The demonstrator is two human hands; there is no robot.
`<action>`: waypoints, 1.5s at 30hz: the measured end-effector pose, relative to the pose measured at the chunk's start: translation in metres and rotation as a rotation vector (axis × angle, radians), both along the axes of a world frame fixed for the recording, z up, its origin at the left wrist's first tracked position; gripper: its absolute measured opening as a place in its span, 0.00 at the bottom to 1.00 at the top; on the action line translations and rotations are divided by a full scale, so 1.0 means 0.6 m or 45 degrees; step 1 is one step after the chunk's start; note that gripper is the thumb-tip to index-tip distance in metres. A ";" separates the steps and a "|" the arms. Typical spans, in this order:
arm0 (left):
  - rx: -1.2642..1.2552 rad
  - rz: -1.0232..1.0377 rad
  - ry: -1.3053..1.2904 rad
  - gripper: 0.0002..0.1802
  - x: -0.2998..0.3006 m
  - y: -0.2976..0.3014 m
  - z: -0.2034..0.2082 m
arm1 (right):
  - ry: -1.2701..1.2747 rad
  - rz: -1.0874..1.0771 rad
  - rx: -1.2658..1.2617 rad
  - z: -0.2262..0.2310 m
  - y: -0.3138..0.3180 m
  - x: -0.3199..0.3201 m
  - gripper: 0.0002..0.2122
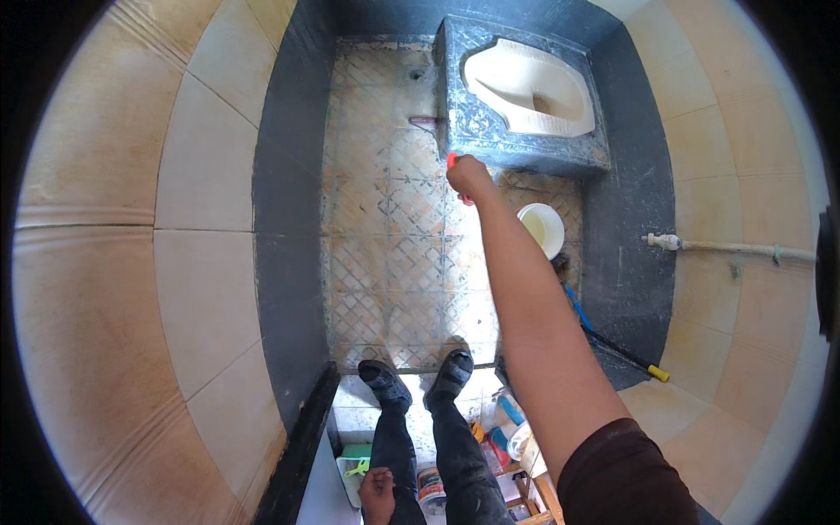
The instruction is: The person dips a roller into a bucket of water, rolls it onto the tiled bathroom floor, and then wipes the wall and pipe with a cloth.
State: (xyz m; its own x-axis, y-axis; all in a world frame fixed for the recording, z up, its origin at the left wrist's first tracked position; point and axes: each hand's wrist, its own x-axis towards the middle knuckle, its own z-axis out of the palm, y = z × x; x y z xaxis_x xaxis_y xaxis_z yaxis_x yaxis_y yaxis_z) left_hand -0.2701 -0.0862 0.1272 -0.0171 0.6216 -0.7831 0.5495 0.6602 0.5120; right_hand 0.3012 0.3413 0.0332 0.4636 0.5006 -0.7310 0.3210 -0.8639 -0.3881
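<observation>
My right arm stretches forward over the tiled floor. My right hand (470, 177) is closed around a small red object (452, 161), whose ends stick out on both sides of the fist; its kind is mostly hidden by my fingers. It is just off the near left corner of the dark raised platform (490, 150) that bears a cream squat toilet (569, 92). Low by my left thigh hangs my left hand (378, 495), its fingers curled in with nothing visible in them.
A white bucket (543, 229) stands right of my forearm. Behind it, a blue-and-black pole with a yellow end (658, 374) leans by the wall. A thin purplish thing (423, 120) lies beside the platform, near a floor drain (416, 75). A tap (667, 241) juts from the right wall.
</observation>
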 end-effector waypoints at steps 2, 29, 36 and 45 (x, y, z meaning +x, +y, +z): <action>-0.003 0.004 -0.028 0.07 0.006 -0.001 -0.008 | -0.080 0.020 0.024 0.005 -0.055 0.019 0.13; 0.009 0.190 0.099 0.08 0.004 0.031 -0.020 | -0.261 -0.283 0.308 -0.141 -0.062 -0.245 0.17; 0.078 0.140 0.134 0.06 0.002 0.035 -0.013 | -0.237 0.058 0.291 -0.047 -0.074 -0.055 0.19; 0.082 0.175 0.130 0.07 0.000 0.029 -0.029 | -0.139 -0.078 -0.071 0.144 -0.559 -0.479 0.25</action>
